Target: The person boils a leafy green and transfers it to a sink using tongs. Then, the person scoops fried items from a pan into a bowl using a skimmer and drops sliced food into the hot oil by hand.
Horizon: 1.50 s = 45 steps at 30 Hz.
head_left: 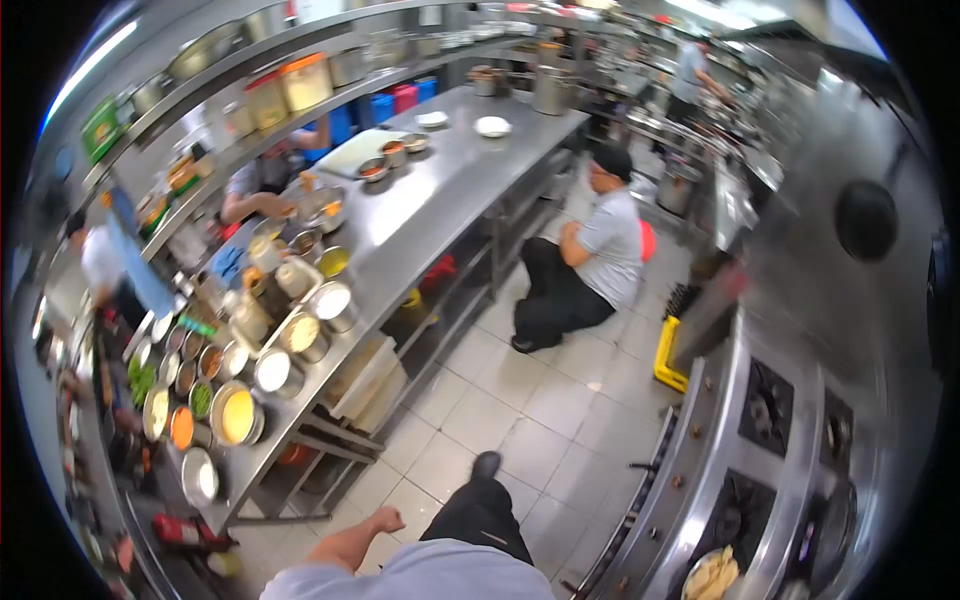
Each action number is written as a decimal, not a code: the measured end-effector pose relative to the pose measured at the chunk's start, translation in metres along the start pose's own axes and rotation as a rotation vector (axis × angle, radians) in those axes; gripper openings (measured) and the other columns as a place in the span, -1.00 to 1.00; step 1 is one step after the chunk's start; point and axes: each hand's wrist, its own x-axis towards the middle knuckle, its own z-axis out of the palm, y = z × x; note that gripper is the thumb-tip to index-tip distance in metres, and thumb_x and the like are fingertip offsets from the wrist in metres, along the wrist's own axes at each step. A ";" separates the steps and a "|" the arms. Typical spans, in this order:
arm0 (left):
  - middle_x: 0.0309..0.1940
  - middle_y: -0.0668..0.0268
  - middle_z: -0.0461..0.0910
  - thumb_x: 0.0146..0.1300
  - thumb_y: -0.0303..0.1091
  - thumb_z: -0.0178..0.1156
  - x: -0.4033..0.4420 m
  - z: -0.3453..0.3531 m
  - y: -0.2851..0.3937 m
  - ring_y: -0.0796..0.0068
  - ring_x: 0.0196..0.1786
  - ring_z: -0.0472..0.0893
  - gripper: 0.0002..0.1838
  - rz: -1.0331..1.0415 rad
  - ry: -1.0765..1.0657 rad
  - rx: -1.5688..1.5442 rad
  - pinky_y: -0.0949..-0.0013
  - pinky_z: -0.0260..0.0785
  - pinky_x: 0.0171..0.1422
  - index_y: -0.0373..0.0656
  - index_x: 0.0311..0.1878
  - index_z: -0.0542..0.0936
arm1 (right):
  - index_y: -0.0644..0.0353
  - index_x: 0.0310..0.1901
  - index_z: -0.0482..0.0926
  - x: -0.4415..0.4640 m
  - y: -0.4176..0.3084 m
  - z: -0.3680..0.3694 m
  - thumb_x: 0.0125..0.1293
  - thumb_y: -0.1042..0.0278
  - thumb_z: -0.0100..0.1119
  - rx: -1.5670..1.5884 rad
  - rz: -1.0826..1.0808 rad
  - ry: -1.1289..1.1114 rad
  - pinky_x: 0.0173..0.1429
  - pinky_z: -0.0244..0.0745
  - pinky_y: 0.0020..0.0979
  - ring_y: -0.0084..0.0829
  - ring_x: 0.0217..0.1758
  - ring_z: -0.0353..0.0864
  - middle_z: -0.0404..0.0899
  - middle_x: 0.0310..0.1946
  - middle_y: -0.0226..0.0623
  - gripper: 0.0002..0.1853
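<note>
My left hand (386,519) hangs over the tiled floor, fingers curled into a loose fist with nothing seen in them. It touches nothing and is nearest to the end of the long steel counter (410,220). Metal pots crowd that counter's near end, among them a pot of yellow liquid (238,416), an orange-filled container (182,428) and an empty-looking metal bowl (200,478). My right hand is out of view. One of my shoes (486,464) is forward on the tiles.
A person (600,240) in a grey shirt sits low in the aisle ahead. Gas burners (766,402) line the right, with a pan of pale pieces (712,574) nearby. A yellow frame (668,358) stands by the range. Other people work behind the counter and at the back.
</note>
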 end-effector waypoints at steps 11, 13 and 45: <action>-0.59 0.28 0.54 0.14 -0.45 0.17 0.036 -0.063 0.010 0.49 -0.53 0.52 -0.92 0.146 -0.256 -0.499 0.41 0.37 -0.54 -0.26 -0.36 0.56 | 0.05 0.08 0.35 -0.217 -0.005 -0.195 0.31 0.46 0.03 0.356 0.119 -0.138 -0.79 -0.07 -0.71 -0.75 -0.76 0.13 0.41 -0.49 -0.40 -0.69; -0.61 0.40 0.42 0.21 -0.54 0.10 0.057 -0.093 0.020 0.61 -0.60 0.38 -0.98 0.323 -0.394 -0.684 0.53 0.22 -0.59 -0.24 -0.34 0.48 | 0.02 0.18 0.31 -0.267 -0.008 -0.204 0.34 0.41 0.01 0.166 0.097 0.024 -0.77 -0.02 -0.67 -0.71 -0.74 0.16 0.39 -0.49 -0.39 -0.62; -0.55 0.34 0.52 0.22 -0.47 0.15 0.058 -0.091 0.012 0.59 -0.56 0.48 -0.87 0.267 -0.408 -0.237 0.48 0.35 -0.50 -0.37 -0.29 0.55 | 0.06 0.17 0.35 -0.343 0.064 -0.212 0.28 0.44 0.03 -0.249 0.125 0.176 -0.65 0.27 -0.42 -0.46 -0.61 0.42 0.48 -0.54 -0.29 -0.60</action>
